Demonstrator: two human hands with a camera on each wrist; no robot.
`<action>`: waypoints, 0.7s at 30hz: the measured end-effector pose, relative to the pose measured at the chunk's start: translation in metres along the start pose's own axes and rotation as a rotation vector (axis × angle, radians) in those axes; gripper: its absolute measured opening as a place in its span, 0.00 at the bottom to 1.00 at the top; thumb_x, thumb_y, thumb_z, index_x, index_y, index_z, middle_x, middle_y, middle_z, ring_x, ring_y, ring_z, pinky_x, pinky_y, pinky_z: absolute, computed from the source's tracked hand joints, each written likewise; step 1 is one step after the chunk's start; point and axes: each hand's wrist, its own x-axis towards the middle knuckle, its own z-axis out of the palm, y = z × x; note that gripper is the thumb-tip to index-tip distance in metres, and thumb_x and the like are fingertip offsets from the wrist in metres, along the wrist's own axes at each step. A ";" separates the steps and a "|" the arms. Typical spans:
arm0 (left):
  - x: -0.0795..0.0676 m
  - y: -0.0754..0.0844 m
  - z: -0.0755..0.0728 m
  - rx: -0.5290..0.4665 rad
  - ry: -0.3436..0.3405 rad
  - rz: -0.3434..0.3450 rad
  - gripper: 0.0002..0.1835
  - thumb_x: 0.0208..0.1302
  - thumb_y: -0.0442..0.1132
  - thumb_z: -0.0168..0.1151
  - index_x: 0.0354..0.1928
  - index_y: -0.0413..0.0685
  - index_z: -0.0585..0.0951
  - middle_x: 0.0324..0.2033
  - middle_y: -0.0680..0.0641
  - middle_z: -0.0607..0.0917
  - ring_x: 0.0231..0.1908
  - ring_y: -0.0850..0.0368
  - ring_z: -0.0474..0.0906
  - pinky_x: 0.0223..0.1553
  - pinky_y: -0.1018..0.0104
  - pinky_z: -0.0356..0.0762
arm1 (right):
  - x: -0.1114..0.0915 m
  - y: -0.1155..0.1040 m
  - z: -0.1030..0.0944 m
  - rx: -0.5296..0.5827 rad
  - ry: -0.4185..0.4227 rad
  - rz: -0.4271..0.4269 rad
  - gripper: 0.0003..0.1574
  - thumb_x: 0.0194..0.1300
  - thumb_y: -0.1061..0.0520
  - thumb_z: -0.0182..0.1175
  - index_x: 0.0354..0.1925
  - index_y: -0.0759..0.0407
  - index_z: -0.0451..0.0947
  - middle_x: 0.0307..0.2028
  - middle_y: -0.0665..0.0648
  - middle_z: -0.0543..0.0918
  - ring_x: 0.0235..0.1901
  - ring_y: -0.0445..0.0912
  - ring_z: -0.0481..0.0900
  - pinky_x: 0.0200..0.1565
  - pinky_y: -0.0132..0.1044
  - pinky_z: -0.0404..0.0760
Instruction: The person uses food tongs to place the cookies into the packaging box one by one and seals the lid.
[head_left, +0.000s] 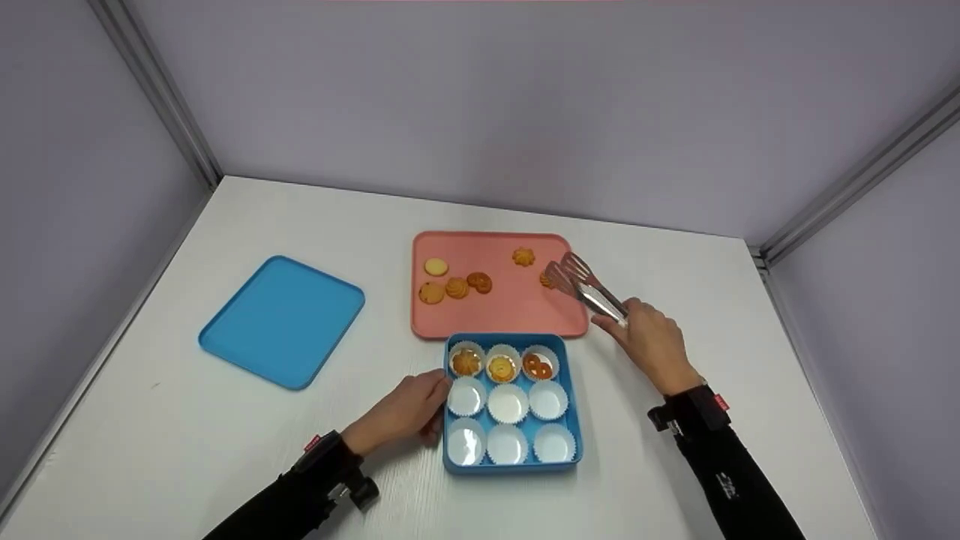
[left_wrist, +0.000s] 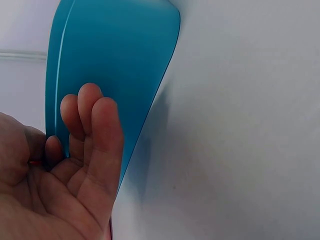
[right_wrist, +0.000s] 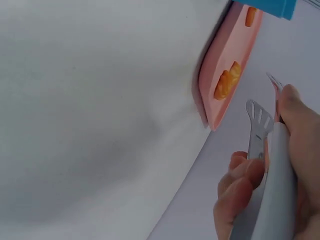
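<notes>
My left hand (head_left: 409,405) holds the left side of a blue box (head_left: 512,469). In the left wrist view its fingers (left_wrist: 106,130) lie against the side wall, with the thumb near the rim. White paper cups (head_left: 508,403) fill the box in rows; the far row contains a flower-shaped cookie (head_left: 466,362), a round swirl cookie (head_left: 501,368) and a pretzel (head_left: 537,366). My right hand (head_left: 656,341) grips metal tongs (head_left: 600,300), their slotted ends apart above the right part of a pink tray (head_left: 502,319). Beneath the tips sits a partly hidden cookie (head_left: 546,280).
Elsewhere on the pink tray lie another flower-shaped cookie (head_left: 523,256), a pale round cookie (head_left: 436,267), a spotted cookie (head_left: 431,292), a swirl cookie (head_left: 457,288) and a brown pretzel (head_left: 479,283). A flat blue lid or tray (head_left: 281,322) rests at left. Walls border the white table (head_left: 360,217).
</notes>
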 end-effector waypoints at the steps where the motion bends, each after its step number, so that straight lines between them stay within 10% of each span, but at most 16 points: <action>1: 0.000 0.000 0.000 -0.004 -0.002 0.004 0.17 0.79 0.40 0.38 0.39 0.36 0.73 0.17 0.50 0.77 0.16 0.57 0.76 0.19 0.64 0.77 | 0.001 0.000 0.002 -0.035 0.033 -0.017 0.42 0.61 0.30 0.59 0.36 0.70 0.75 0.20 0.58 0.73 0.16 0.50 0.71 0.16 0.46 0.71; 9: 0.000 -0.002 0.000 0.003 0.005 0.001 0.17 0.79 0.41 0.38 0.39 0.39 0.74 0.17 0.52 0.77 0.17 0.58 0.76 0.20 0.65 0.77 | 0.007 -0.001 0.013 -0.172 0.166 -0.095 0.38 0.56 0.35 0.68 0.31 0.71 0.74 0.18 0.64 0.73 0.13 0.60 0.74 0.15 0.55 0.74; 21: 0.001 -0.004 0.000 0.018 0.020 0.029 0.17 0.79 0.40 0.38 0.39 0.36 0.74 0.17 0.52 0.76 0.16 0.58 0.75 0.18 0.65 0.76 | 0.011 -0.005 0.019 -0.194 0.083 -0.052 0.40 0.59 0.31 0.62 0.32 0.71 0.74 0.20 0.63 0.73 0.14 0.58 0.74 0.16 0.53 0.75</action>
